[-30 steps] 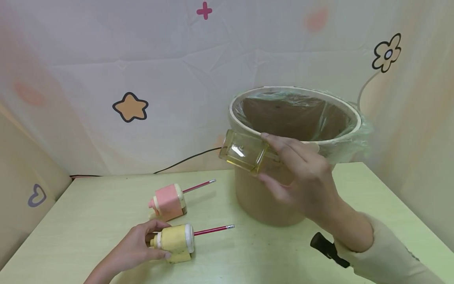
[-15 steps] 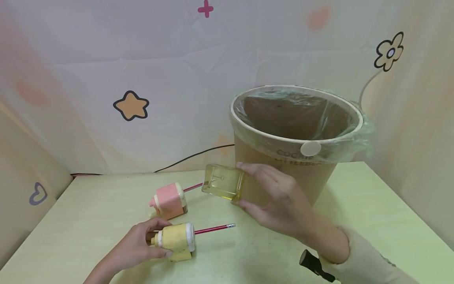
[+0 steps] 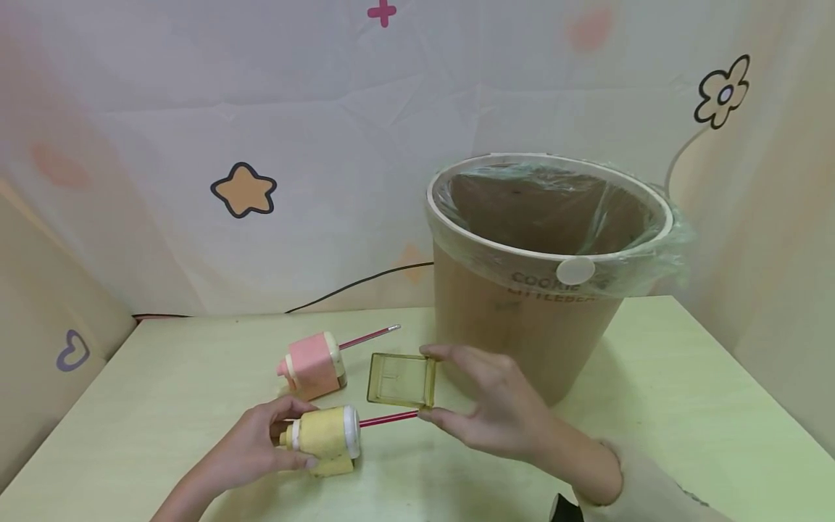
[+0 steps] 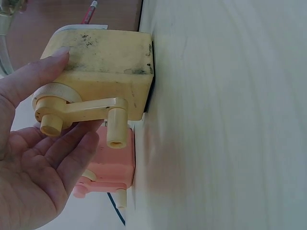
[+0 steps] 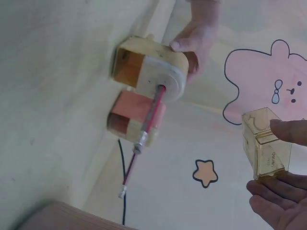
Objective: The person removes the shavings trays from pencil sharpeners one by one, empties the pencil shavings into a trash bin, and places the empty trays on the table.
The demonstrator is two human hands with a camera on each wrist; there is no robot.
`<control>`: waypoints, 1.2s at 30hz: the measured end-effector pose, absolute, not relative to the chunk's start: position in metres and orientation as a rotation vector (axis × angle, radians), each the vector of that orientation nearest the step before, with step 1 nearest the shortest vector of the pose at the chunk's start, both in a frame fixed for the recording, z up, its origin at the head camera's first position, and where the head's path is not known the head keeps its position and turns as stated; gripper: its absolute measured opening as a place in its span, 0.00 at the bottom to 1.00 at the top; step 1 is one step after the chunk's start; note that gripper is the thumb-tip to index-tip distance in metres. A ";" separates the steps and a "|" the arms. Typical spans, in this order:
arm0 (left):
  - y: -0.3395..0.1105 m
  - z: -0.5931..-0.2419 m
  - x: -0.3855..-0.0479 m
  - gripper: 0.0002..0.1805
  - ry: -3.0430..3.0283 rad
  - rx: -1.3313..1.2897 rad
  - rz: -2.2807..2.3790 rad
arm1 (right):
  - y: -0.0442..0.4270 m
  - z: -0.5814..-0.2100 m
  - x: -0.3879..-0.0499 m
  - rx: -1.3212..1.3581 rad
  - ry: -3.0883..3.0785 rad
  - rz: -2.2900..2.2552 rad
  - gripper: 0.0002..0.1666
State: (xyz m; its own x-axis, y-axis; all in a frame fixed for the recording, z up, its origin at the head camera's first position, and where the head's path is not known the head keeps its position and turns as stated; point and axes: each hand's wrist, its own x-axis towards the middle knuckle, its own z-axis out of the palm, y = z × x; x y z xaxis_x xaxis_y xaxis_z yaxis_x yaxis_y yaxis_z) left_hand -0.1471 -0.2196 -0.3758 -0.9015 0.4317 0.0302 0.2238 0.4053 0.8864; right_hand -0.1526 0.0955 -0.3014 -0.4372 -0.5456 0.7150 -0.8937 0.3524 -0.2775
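My left hand (image 3: 254,446) grips a yellow hand-crank pencil sharpener (image 3: 326,431) on the table, thumb on one side and fingers on the other. A red pencil (image 3: 388,418) sticks out of its front. The crank handle (image 4: 91,109) shows in the left wrist view. An open slot (image 5: 128,66) appears in the sharpener's body in the right wrist view. Between thumb and fingers, my right hand (image 3: 499,402) pinches a clear yellow shavings drawer (image 3: 398,380), just right of the sharpener and apart from it.
Behind the yellow sharpener lies a pink pencil sharpener (image 3: 313,362) holding another red pencil (image 3: 368,337). A brown bin (image 3: 522,326) with a plastic liner (image 3: 652,272) stands at the back right. A dark cord (image 3: 365,279) runs along the patterned backdrop (image 3: 326,145).
My right hand has brought the drawer from beside the bin's rim down and left, toward the yellow sharpener. The drawer has turned on the way. My left hand keeps its grip and place.
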 end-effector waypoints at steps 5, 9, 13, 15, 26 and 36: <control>-0.220 -0.377 -0.147 0.33 2.455 0.574 1.506 | 0.095 -0.313 -0.150 1.214 -2.239 0.919 0.33; -0.220 -0.376 -0.148 0.33 2.450 0.571 1.514 | 0.096 -0.320 -0.146 1.177 -2.345 0.936 0.33; -0.219 -0.376 -0.147 0.33 2.467 0.559 1.493 | 0.096 -0.328 -0.145 1.180 -2.414 0.978 0.31; -0.219 -0.376 -0.147 0.33 2.478 0.547 1.480 | 0.096 -0.331 -0.145 1.186 -2.439 0.997 0.31; -0.219 -0.376 -0.145 0.33 2.485 0.545 1.477 | 0.095 -0.349 -0.145 1.197 -2.594 1.161 0.29; -0.219 -0.376 -0.145 0.32 2.485 0.546 1.485 | 0.092 -0.363 -0.146 1.230 -2.741 1.136 0.29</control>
State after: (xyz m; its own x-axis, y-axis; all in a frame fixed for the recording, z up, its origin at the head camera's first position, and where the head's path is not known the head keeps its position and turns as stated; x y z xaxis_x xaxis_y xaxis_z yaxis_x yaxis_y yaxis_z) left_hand -0.1451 -0.2193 -0.3765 -0.9127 0.4080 0.0207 0.2115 0.4286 0.8784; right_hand -0.1459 0.0917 -0.3627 -0.7047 -0.6774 0.2108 -0.6280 0.4575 -0.6295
